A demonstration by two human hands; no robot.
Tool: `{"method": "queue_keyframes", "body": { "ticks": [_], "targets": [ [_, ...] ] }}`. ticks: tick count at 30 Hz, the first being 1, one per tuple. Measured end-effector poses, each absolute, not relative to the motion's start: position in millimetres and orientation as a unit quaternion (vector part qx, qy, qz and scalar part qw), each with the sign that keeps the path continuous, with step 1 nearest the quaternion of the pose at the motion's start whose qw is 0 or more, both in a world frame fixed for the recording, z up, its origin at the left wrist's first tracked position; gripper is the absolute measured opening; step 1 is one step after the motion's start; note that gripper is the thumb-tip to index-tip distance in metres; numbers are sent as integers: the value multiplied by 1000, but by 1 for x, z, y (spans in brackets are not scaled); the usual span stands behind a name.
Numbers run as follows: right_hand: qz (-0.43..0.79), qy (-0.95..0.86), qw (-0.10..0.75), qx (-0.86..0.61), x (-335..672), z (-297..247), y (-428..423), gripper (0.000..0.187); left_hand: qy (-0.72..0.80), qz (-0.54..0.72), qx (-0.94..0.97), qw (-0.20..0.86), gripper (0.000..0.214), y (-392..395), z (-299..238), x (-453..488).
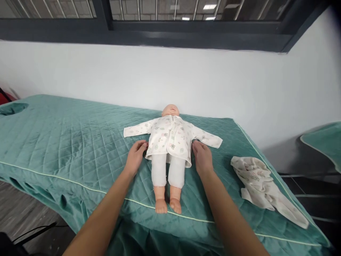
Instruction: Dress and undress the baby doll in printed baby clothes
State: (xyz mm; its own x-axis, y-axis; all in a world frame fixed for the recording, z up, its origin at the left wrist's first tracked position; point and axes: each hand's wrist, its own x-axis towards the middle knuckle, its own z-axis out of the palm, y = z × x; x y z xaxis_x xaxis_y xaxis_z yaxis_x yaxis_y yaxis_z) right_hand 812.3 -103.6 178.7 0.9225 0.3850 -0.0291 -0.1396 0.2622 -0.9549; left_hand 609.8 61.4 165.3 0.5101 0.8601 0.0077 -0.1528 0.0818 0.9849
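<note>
A baby doll (169, 149) lies on its back on a green quilted bed (66, 142), head toward the wall, feet near the front edge. It wears a white printed shirt (170, 135) and white leggings (167, 169). My left hand (135, 155) rests flat beside the doll's hip, fingertips touching the shirt's lower left hem. On the other side, my right hand (202, 157) lies flat with fingers at the shirt's lower right hem. Both hands have their fingers stretched out and hold nothing.
A crumpled printed garment (263, 186) lies on the bed to the right of the doll. The bed has a face hole (12, 107) at its far left. A white wall runs behind it; another green-covered bed corner (323, 142) shows at right.
</note>
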Motion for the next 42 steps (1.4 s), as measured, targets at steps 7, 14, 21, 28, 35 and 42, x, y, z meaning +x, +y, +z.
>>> {"method": "queue_keyframes", "body": {
  "ticks": [7, 14, 21, 28, 35, 42],
  "targets": [
    [308, -54, 799, -513, 845, 191, -58, 15, 261, 238, 335, 873, 40, 83, 191, 667],
    [339, -116, 811, -462, 880, 191, -39, 26, 212, 207, 282, 913, 42, 105, 192, 727],
    [308, -241, 787, -477, 915, 177, -43, 38, 211, 203, 286, 912, 42, 122, 186, 751],
    [310, -246, 787, -473, 920, 173, -42, 41, 208, 188, 291, 915, 41, 129, 180, 750],
    [311, -218, 806, -453, 926, 170, -50, 35, 217, 264, 273, 899, 37, 144, 180, 744],
    [284, -78, 864, -408, 952, 171, -70, 20, 265, 433, 188, 841, 27, 181, 173, 734]
  ]
}}
